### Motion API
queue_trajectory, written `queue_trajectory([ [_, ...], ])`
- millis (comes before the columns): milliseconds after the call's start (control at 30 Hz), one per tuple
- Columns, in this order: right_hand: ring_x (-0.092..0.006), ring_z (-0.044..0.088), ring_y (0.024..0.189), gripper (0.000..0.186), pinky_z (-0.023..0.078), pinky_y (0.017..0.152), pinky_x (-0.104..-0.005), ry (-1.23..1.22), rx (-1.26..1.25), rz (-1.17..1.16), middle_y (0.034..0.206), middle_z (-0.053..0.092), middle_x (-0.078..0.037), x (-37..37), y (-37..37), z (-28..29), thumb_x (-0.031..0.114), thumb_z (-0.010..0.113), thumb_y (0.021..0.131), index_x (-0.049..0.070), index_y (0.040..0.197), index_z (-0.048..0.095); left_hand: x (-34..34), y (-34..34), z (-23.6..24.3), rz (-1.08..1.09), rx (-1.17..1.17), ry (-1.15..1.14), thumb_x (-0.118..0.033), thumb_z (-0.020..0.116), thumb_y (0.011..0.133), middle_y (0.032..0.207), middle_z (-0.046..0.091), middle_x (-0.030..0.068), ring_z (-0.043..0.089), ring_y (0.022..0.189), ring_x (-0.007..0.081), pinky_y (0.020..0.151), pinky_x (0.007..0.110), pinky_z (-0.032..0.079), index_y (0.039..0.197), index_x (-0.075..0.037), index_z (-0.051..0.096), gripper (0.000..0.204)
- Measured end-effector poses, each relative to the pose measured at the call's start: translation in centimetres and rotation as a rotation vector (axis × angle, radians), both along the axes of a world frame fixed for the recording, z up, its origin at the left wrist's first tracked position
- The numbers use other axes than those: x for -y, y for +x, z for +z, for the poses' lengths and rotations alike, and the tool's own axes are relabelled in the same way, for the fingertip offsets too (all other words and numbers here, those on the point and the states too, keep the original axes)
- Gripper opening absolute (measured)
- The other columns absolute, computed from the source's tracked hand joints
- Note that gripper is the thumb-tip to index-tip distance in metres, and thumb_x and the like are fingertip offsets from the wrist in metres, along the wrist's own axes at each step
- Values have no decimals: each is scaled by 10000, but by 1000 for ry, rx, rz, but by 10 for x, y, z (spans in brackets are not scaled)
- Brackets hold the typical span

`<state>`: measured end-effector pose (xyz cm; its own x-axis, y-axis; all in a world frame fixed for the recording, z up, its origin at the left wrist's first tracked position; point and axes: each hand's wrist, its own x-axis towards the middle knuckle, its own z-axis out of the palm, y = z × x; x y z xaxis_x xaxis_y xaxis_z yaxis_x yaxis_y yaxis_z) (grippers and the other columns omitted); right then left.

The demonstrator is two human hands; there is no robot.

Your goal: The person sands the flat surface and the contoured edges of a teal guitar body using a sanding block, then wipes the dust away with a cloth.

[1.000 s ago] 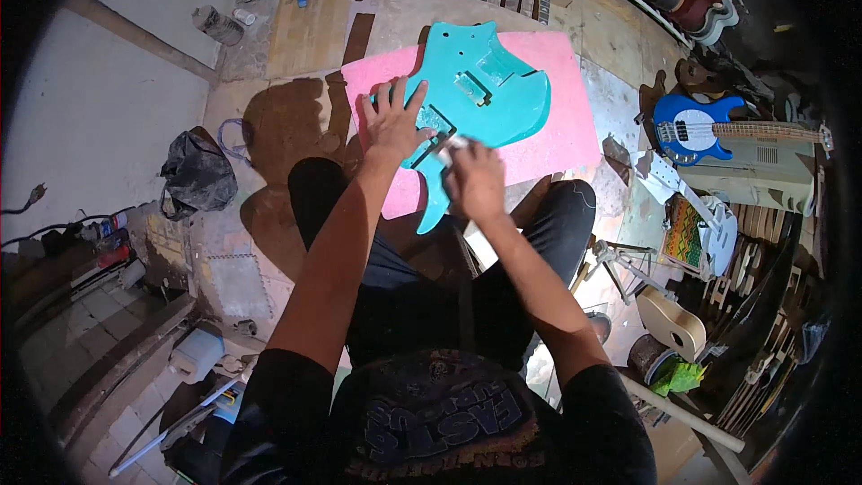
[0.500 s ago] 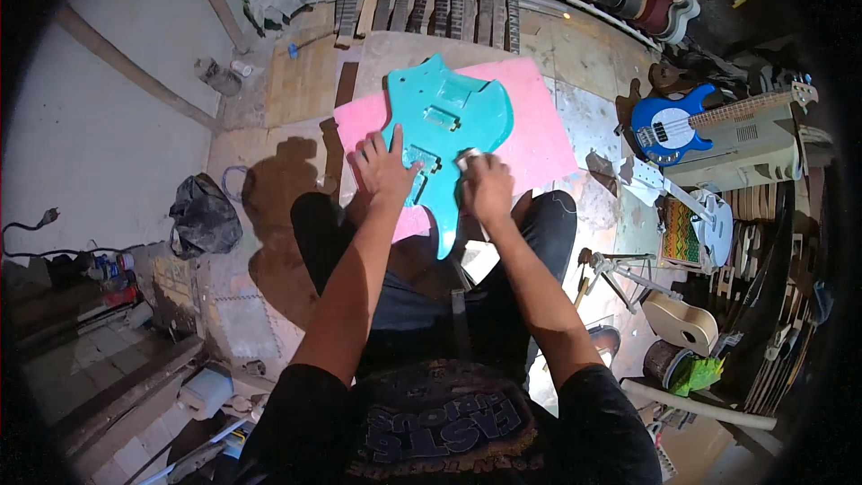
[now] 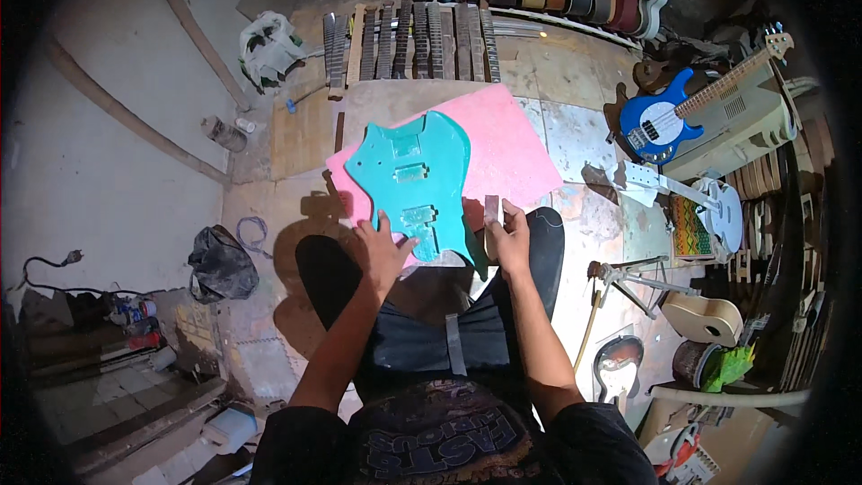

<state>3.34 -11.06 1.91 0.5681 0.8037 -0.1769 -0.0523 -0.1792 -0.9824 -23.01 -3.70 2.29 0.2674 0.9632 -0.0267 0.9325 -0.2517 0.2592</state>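
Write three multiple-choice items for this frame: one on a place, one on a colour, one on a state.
1. Where does the guitar body lie?
A. on a pink mat
B. on a shelf
C. in a black bag

2. What colour is the guitar body?
A. red
B. turquoise
C. black

3. What is the right hand doing?
A. resting empty on the floor
B. holding a small block
C. gripping a hammer

Key: 1 A, the pink mat shows beneath the body; 2 B, its whole face is turquoise; 3 B, the fingers close on a small block while the left hand lies flat on the body.
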Motion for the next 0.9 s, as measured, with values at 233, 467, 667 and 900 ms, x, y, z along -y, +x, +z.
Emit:
queue_trajectory([
  [233, -185, 645, 1084, 485, 525, 947, -320, 44, -213, -110, 1237, 647, -120, -15, 0, 9, 14, 656, 971, -18, 1427, 498, 9, -7, -32, -67, 48, 119, -675, 726, 819, 1484, 420, 349, 338, 1431, 529, 1186, 616, 256, 1499, 48, 462, 1027],
  [467, -160, 668, 914, 395, 570, 798, -301, 168, -435, -201, 1111, 662, -76, -9, 25, 12, 72, 622, 1010, 61, 1398, 550, -13, 71, -28, -276, 36, 118, -655, 559, 948, 1649, 329, 215, 266, 1531, 421, 1230, 629, 183, 1569, 17, 380, 932],
  [667, -169, 678, 881, 404, 579, 735, -323, 209, -725, -290, 1079, 686, -60, -2, 32, 30, 156, 562, 1030, 123, 1430, 519, 20, 119, -10, -748, 26, 26, -470, 552, 990, 1631, 389, 147, 267, 1542, 364, 1248, 586, 190, 1551, -88, 450, 687],
  [900, -187, 695, 955, 436, 582, 790, -333, 172, -639, -234, 1132, 690, -86, -4, 34, 11, 139, 567, 1021, 99, 1450, 496, 58, 85, -15, -1188, -29, 10, -365, 575, 987, 1658, 366, 58, 276, 1551, 265, 1264, 542, 198, 1521, -132, 488, 588],
])
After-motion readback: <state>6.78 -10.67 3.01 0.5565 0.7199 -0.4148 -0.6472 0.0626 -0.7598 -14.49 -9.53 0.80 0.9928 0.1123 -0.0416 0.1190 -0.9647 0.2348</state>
